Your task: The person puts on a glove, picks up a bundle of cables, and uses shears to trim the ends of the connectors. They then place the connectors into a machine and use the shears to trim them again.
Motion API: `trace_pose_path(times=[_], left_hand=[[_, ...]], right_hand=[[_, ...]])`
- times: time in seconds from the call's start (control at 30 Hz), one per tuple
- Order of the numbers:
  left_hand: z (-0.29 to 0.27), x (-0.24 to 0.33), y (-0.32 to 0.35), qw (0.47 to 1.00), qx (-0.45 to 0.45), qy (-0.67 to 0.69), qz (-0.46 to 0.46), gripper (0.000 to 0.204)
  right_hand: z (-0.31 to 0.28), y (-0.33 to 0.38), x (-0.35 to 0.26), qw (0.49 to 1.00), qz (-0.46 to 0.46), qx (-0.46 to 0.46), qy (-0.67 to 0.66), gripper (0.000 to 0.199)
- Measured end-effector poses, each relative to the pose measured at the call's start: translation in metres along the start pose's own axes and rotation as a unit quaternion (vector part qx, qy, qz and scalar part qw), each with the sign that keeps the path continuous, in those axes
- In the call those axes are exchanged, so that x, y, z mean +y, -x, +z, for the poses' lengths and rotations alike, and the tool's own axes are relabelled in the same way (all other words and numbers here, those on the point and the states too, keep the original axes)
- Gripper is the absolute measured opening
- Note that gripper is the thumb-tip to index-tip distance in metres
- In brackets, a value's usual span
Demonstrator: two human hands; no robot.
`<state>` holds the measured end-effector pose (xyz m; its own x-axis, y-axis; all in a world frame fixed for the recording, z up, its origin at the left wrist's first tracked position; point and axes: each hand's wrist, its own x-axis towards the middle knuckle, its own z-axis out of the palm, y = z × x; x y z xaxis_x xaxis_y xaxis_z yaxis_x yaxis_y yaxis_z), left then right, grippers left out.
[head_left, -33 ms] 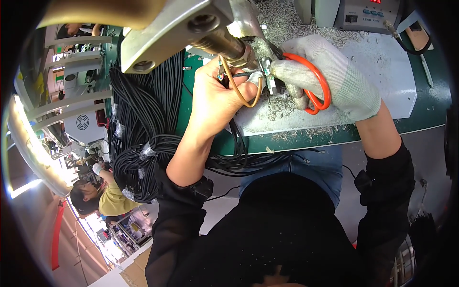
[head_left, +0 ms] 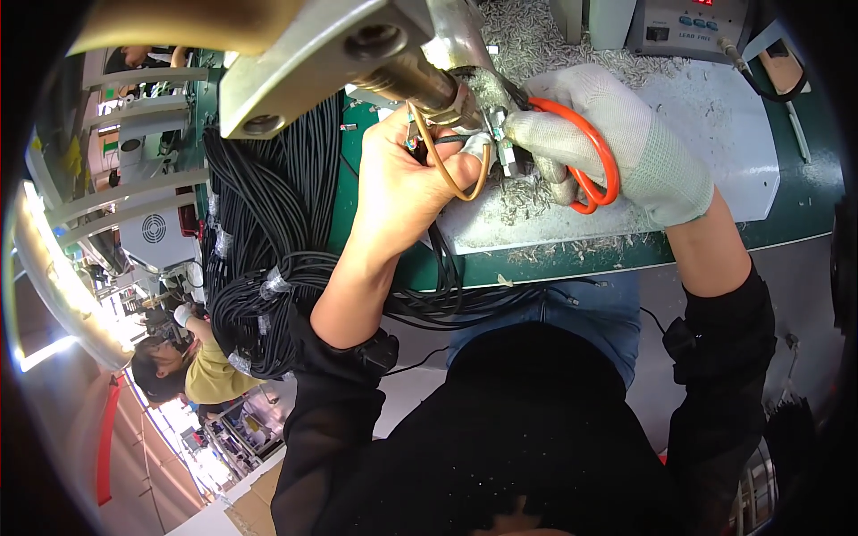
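Above one sheet (head_left: 751, 170), two hands (head_left: 402, 174) (head_left: 612, 134) grip one cable (head_left: 454, 138), one red-handled tool (head_left: 611, 174).

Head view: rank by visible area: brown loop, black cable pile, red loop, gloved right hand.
1. Black cable pile
2. Gloved right hand
3. Red loop
4. Brown loop

Apparent size only; nearness to the camera may skew it.

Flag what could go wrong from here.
The red tool sits close to the mostly bare left hand: a slip might nip it. Loose metal bits nearby could prick it too. Black cables hanging over the table edge may snag.
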<state>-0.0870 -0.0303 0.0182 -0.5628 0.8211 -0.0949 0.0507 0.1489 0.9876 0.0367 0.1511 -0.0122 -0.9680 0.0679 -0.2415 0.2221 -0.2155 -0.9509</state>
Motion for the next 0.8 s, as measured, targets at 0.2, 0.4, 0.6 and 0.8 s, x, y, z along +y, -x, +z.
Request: trace_pose_path(times=[0.2,0.4,0.6,0.8], left_hand=[[-0.002,0.001,0.000,0.999,0.012,0.004,-0.030,0.036],[0.000,-0.004,0.002,0.999,0.038,0.018,-0.031,0.036],[-0.001,-0.001,0.001,0.999,0.031,-0.008,-0.040,0.033],[0.001,0.003,0.000,0.997,0.015,-0.079,-0.017,0.024]], right_hand=[[0.000,-0.001,-0.009,0.999,0.008,-0.031,0.037,0.036],[-0.009,-0.007,0.030,0.995,-0.029,-0.032,-0.089,0.040],[0.003,-0.003,0.013,0.998,-0.028,-0.004,-0.064,0.030],[0.010,-0.002,-0.002,0.999,0.016,0.045,-0.002,0.030]])
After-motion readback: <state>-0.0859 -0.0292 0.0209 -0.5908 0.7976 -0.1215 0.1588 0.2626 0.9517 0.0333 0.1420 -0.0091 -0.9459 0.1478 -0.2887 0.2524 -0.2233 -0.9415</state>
